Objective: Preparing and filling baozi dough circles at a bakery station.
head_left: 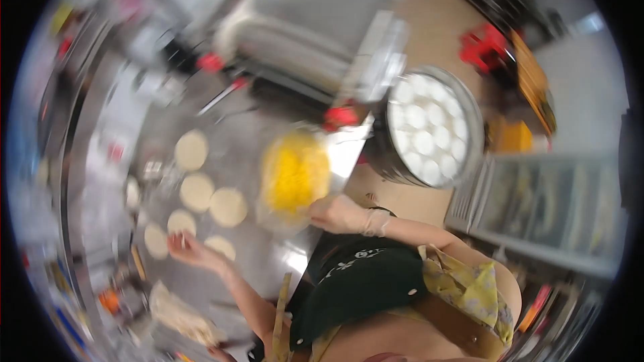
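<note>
Fingers of the right hand (pixel 334 214) curl at the near right edge of a clear bowl (pixel 277 220), touching it; blur hides whether they pinch the rim. Yellow filling (pixel 295 171) lies heaped inside that bowl. Left of the bowl and a little nearer the person, the left hand (pixel 190 249) has its fingers bent at a pale dough round (pixel 182 223); I cannot tell whether they press together on it. More dough rounds (pixel 228 206) lie left of the bowl on the steel table (pixel 235 134). Beyond the bowl, to its left, is a metal tool (pixel 218 99) with a red end. Right of the bowl stands a round steamer (pixel 475 127) packed with white buns (pixel 415 116).
</note>
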The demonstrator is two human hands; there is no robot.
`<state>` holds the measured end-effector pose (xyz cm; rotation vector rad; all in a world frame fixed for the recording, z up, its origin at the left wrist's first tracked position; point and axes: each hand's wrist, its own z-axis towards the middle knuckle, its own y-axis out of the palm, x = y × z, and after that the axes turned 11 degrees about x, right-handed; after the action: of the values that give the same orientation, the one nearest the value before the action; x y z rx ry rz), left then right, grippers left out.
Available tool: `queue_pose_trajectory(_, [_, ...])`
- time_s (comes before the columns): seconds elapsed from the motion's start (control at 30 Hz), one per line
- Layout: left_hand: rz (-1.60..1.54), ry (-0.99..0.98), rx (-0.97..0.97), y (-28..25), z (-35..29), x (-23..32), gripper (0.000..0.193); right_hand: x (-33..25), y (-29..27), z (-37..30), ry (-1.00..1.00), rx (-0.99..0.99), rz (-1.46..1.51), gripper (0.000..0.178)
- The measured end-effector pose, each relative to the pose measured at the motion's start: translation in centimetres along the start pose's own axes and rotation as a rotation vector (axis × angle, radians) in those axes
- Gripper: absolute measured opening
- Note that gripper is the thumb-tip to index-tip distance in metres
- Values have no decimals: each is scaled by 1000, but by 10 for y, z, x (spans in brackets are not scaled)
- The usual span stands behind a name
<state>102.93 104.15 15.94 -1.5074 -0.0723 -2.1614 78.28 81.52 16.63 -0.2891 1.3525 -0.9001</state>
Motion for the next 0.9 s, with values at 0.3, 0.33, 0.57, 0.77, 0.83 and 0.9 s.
queue_pose_trajectory(0.3, [-102,149,-402,78,-226,94,41,67,-149,-219,395,221,-208,34])
queue_pose_trajectory(0.33, [-131,145,-443,84,-266,116,40,79,-162,-257,457,256,-223,35])
queue_pose_trajectory(0.57, [-484,106,-802,139,-534,211,40,128,-310,-489,815,353,-228,35])
queue_pose_trajectory(0.77, [-250,373,-923,183,-653,308,54,201,-402,-570,984,570,-161,39])
queue_pose_trajectory(0.83, [-184,422,-928,205,-666,305,57,231,-432,-564,936,567,-113,39])
queue_pose_trajectory(0.9, [-159,372,-993,234,-683,297,65,256,-468,-549,868,550,-270,48])
